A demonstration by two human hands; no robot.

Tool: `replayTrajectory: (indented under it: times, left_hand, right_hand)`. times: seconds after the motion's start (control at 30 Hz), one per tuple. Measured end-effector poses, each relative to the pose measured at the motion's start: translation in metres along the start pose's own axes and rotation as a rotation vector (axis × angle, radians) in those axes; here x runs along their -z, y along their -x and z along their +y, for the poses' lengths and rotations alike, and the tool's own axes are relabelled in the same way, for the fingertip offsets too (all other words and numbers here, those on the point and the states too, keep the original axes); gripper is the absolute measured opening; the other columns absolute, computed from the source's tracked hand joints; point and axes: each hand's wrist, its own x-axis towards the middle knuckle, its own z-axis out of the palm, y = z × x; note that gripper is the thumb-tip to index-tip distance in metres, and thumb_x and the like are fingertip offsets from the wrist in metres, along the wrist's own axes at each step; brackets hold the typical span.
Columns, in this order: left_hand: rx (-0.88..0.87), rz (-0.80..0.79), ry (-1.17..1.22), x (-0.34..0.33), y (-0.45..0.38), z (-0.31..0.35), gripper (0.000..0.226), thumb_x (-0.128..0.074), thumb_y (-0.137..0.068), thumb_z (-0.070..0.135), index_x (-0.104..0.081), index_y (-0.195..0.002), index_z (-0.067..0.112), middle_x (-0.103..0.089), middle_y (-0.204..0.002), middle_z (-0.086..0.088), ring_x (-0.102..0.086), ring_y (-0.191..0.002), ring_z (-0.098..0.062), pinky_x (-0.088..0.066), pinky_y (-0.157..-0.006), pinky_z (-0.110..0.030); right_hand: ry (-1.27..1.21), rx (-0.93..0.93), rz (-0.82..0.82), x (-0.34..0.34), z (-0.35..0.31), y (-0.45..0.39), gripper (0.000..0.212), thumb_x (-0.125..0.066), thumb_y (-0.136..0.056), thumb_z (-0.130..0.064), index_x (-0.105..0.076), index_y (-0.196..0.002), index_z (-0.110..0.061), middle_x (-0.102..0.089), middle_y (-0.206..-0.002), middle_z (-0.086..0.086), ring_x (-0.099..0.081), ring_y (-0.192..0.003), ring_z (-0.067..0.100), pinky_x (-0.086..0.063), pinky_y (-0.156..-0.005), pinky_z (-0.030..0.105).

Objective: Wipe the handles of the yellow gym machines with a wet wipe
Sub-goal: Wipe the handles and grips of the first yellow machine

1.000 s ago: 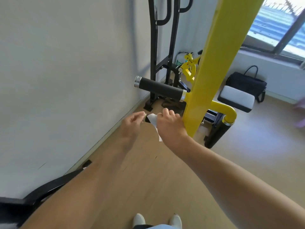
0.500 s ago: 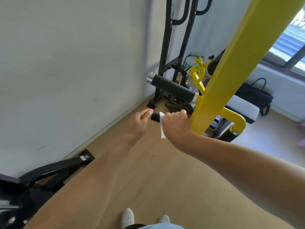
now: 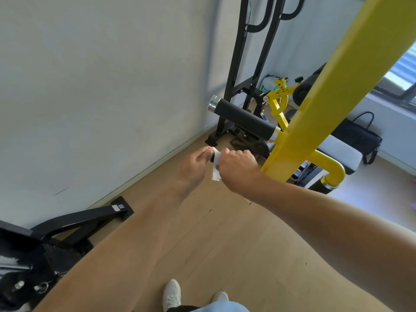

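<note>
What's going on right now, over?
Both hands, left and right, pinching the wet wipe. Black handle above, untouched. Nothing between.

Both hands, left (image 3: 195, 163) and right (image 3: 236, 167), pinch a white wet wipe (image 3: 216, 166) beside the yellow machine bar (image 3: 319, 104), below its black handle (image 3: 243, 119).

You see a black bag (image 3: 358, 137) by the window wall and white shoes (image 3: 172, 294) on the wood floor (image 3: 236, 244).
</note>
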Motion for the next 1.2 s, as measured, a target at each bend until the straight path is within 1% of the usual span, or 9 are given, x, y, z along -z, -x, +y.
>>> replayTrajectory:
  times: [0.1, 0.3, 0.5, 0.6, 0.73, 0.97, 1.03, 1.13, 1.2]
  left_hand:
    - [-0.019, -0.057, -0.055, 0.002, 0.000, -0.002, 0.039, -0.030, -0.110, 0.035, -0.057, -0.133, 0.020, -0.065, -0.121, -0.005, -0.060, -0.110, -0.021, -0.046, -0.077, -0.027]
    - [0.024, -0.114, -0.058, 0.004, -0.001, -0.004, 0.035, -0.032, -0.108, 0.042, -0.055, -0.130, 0.029, -0.058, -0.127, 0.000, -0.051, -0.117, -0.019, -0.041, -0.092, -0.034]
    - [0.007, -0.058, -0.234, 0.001, 0.001, -0.004, 0.034, -0.023, -0.106, 0.046, -0.048, -0.129, 0.041, -0.059, -0.126, -0.004, -0.055, -0.116, -0.029, -0.049, -0.097, -0.048]
    - [0.001, -0.066, -0.251, 0.004, 0.001, -0.005, 0.035, -0.024, -0.106, 0.048, -0.050, -0.129, 0.039, -0.058, -0.130, -0.003, -0.043, -0.137, -0.036, -0.034, -0.112, -0.064]
    - [0.001, -0.086, -0.235, 0.004, 0.004, -0.004, 0.033, -0.027, -0.107, 0.047, -0.053, -0.124, 0.039, -0.055, -0.113, 0.003, -0.041, -0.138, -0.038, -0.029, -0.114, -0.066]
    - [0.026, -0.042, -0.259, 0.007, 0.007, 0.003, 0.043, -0.026, -0.109, 0.036, -0.063, -0.125, 0.021, -0.051, -0.147, -0.011, -0.013, -0.154, -0.033, -0.018, -0.120, -0.062]
    - [0.032, -0.056, -0.243, 0.009, 0.007, 0.004, 0.042, -0.027, -0.109, 0.040, -0.056, -0.137, 0.028, -0.047, -0.149, -0.009, -0.010, -0.155, -0.033, -0.015, -0.121, -0.061]
    - [0.051, -0.101, -0.209, 0.010, 0.003, 0.005, 0.036, -0.029, -0.108, 0.043, -0.055, -0.131, 0.034, -0.045, -0.119, -0.005, -0.022, -0.150, -0.038, -0.020, -0.120, -0.060]
    - [0.061, -0.129, -0.210, 0.008, 0.003, 0.006, 0.036, -0.028, -0.108, 0.043, -0.053, -0.131, 0.034, -0.048, -0.131, -0.008, -0.016, -0.152, -0.035, -0.016, -0.121, -0.059]
  right_hand:
    - [-0.256, 0.007, 0.058, 0.001, -0.010, -0.006, 0.036, -0.056, -0.100, -0.036, -0.051, -0.125, -0.011, -0.065, -0.107, 0.004, -0.065, -0.096, 0.022, -0.050, -0.089, 0.035]
    - [0.085, -0.054, -0.115, 0.010, 0.017, 0.012, 0.039, -0.064, -0.094, -0.026, -0.049, -0.126, -0.008, -0.061, -0.100, 0.006, -0.063, -0.091, 0.021, -0.048, -0.083, 0.033]
    - [-0.312, -0.021, 0.033, 0.001, -0.013, -0.006, 0.027, -0.059, -0.099, -0.026, -0.050, -0.120, -0.011, -0.067, -0.103, 0.006, -0.067, -0.086, 0.022, -0.056, -0.079, 0.035]
    - [-0.139, 0.005, -0.132, 0.009, 0.002, 0.000, 0.037, -0.064, -0.094, -0.016, -0.048, -0.127, -0.008, -0.061, -0.096, 0.003, -0.061, -0.080, 0.019, -0.054, -0.073, 0.032]
    - [0.180, -0.051, -0.252, 0.020, 0.015, 0.011, 0.041, -0.064, -0.093, -0.021, -0.049, -0.130, -0.007, -0.056, -0.093, 0.005, -0.057, -0.081, 0.019, -0.046, -0.072, 0.030]
    - [-0.209, 0.009, 0.016, 0.007, -0.017, -0.006, 0.024, -0.056, -0.099, -0.030, -0.047, -0.112, -0.011, -0.067, -0.094, 0.004, -0.062, -0.072, 0.021, -0.048, -0.062, 0.033]
    - [-0.081, 0.016, -0.115, 0.014, -0.003, 0.001, 0.030, -0.060, -0.097, -0.026, -0.048, -0.119, -0.010, -0.063, -0.096, 0.003, -0.061, -0.076, 0.020, -0.054, -0.073, 0.034]
    - [0.294, -0.034, -0.259, 0.024, 0.018, 0.014, 0.039, -0.064, -0.094, -0.023, -0.049, -0.127, -0.007, -0.057, -0.096, 0.006, -0.063, -0.090, 0.021, -0.051, -0.086, 0.033]
    - [0.354, -0.047, -0.286, 0.023, 0.015, 0.016, 0.040, -0.062, -0.095, -0.024, -0.048, -0.128, -0.007, -0.059, -0.097, 0.007, -0.064, -0.093, 0.022, -0.051, -0.089, 0.035]
